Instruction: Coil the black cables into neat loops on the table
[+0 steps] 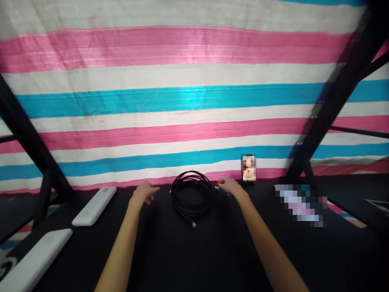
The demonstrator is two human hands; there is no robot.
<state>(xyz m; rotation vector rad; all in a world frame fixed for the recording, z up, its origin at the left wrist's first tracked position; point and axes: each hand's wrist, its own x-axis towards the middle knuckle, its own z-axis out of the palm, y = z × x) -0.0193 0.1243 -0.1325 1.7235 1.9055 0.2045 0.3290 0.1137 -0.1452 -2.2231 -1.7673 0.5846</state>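
A coil of black cable [175, 202] lies on the dark tabletop, between my two hands. One light-coloured plug [193, 224] sticks out at the coil's near side, and another plug [216, 187] at its right. My left hand [145, 192] hovers left of the coil, apart from it; one finger points towards it, the others hang loosely bent, and nothing is in them. To the right, my right hand [231, 186] has bent, parted fingers close to the right plug. Whether the fingertips touch that plug I cannot tell.
Two white rounded slabs [95, 206] lie on the left. A small pixelated picture card or screen [249, 168] stands behind my right hand. Blurred-out flat items [299, 205] lie at right. Black frame posts [337, 93] and a striped sheet [182, 97] bound the back.
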